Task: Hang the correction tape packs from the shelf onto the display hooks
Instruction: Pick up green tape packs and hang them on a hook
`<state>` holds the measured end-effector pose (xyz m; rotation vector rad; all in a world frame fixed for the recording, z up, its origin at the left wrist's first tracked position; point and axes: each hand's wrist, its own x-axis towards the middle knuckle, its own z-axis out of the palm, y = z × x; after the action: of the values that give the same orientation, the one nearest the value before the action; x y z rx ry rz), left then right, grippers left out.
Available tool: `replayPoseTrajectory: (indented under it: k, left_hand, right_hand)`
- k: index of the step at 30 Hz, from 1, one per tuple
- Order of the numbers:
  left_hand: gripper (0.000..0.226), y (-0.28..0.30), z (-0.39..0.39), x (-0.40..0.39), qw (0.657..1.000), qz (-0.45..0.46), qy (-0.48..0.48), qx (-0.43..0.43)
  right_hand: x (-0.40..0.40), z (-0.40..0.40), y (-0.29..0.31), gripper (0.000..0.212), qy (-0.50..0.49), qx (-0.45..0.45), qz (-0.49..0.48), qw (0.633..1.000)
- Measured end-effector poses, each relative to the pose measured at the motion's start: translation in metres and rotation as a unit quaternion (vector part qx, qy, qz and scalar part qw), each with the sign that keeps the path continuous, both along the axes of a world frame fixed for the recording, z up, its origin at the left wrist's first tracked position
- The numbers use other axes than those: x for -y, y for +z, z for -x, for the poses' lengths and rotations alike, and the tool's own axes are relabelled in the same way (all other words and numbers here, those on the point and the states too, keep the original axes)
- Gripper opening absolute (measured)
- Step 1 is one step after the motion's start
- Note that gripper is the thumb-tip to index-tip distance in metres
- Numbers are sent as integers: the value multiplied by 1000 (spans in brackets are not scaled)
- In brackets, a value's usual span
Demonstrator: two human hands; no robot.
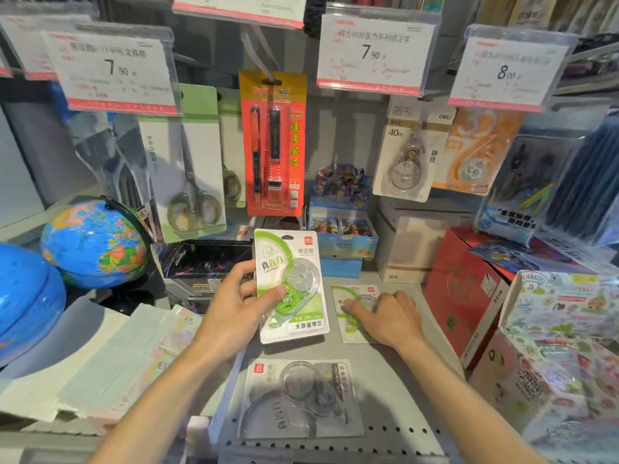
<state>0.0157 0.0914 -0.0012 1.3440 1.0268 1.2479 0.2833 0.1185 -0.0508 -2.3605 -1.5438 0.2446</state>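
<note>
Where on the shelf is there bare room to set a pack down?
Bare grey shelf lies between the clear pack and the red box, beside the right hand. Left of the left hand, paper stacks and globes crowd it.

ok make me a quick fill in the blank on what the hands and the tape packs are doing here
1. The left hand holds a green correction tape pack lifted off the ____.
2. The right hand rests on a second green pack lying ____ on the shelf.
3. The pack nearest the camera is ____, not green.

Missing words: shelf; flat; grey
</note>
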Motion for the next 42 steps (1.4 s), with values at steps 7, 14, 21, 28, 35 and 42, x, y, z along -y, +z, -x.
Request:
replayPoseTrajectory:
  k: [7, 14, 21, 28, 35, 42]
  left_hand:
    - [38, 0, 3, -1, 1000, 0, 6, 7]
    - [38, 5, 0, 1, 1000, 4, -2, 10]
    - [40, 9, -2, 3, 1000, 17, -9, 22]
    - [40, 10, 0, 4, 1000, 15, -10, 15]
    - [46, 14, 2, 7, 1000, 9, -4, 3]
    - [46, 21, 4, 15, 1000, 5, -18, 0]
  right_hand:
    - [-8, 7, -2, 86, -8, -8, 10, 1000]
    - [-6, 6, 6, 87, -18, 6, 64, 998]
    - [-3, 8, 9, 84, -16, -94, 26, 995]
    - [4, 5, 18, 91, 16, -267, -64, 962]
    - [24, -1, 38, 62, 13, -383, -90, 919]
    - [56, 0, 61, 51, 45, -398, -141, 905]
